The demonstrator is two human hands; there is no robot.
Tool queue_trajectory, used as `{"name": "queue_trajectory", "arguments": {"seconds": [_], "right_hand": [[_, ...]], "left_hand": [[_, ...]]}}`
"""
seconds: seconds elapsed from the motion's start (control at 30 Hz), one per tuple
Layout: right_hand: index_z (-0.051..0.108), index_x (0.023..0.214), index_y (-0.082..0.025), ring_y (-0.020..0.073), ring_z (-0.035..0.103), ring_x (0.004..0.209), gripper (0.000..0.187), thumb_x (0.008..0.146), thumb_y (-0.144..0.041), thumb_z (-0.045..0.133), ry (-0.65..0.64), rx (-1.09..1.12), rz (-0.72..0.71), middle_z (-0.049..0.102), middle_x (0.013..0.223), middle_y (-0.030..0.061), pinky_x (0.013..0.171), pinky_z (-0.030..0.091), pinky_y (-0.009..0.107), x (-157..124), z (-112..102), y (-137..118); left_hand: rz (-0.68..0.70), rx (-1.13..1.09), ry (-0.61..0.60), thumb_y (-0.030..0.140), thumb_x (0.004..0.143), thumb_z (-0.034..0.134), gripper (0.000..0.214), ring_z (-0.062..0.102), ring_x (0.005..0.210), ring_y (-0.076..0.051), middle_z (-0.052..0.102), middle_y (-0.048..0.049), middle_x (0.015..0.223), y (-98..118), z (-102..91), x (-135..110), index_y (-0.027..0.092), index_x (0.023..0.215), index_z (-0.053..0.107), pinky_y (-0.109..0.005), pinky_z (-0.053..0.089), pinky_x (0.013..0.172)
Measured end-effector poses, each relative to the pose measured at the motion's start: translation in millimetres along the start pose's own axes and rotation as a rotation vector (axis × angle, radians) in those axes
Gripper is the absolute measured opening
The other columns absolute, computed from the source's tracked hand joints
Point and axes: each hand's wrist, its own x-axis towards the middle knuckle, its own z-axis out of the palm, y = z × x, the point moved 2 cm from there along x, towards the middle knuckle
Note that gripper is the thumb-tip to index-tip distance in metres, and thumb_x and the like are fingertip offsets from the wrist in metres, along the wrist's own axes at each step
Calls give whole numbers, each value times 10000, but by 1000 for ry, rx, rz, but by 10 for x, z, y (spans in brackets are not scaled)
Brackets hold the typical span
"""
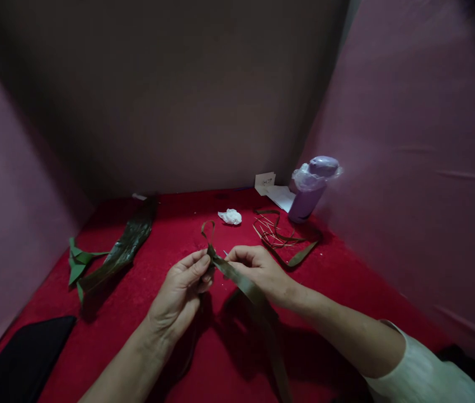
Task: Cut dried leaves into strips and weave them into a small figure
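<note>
A long green leaf strip (245, 288) runs from a small loop near the middle of the red cloth down toward me. My left hand (180, 294) pinches it just below the loop, fingers closed. My right hand (258, 268) is closed on the same strip right beside the left hand, and a thin pale sliver shows at its fingertips. Both hands hover a little above the red table cloth (346, 291).
A folded green leaf piece (78, 264) and a long dark leaf (126, 246) lie at the left. A pile of leaf strips and thin sticks (281, 238), a purple bottle (310, 187), white paper (277, 193) and crumpled tissue (229, 216) sit behind. A black object (27, 358) lies front left. Purple walls enclose.
</note>
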Motion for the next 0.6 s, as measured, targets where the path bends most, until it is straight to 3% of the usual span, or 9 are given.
{"name": "queue_trajectory", "arguments": {"seconds": [0.43,0.6], "right_hand": [[540,677,-151,62,397,522,176,819,-252,518,6,27,-20,468,587,-43,495,322,189,-15,-22,-47],[578,730,-136,71,446,530,124,774,-252,572,-95,118,70,510,592,-29,498,344,199,57,-79,-17]], "left_hand": [[69,132,-37,195,724,682,127,383,528,-41,516,14,634,8,-2,17,104,809,658,-153,299,452],[88,186,-68,188,715,688,92,357,489,-35,501,27,587,33,-30,47,114,757,654,-158,273,436]]}}
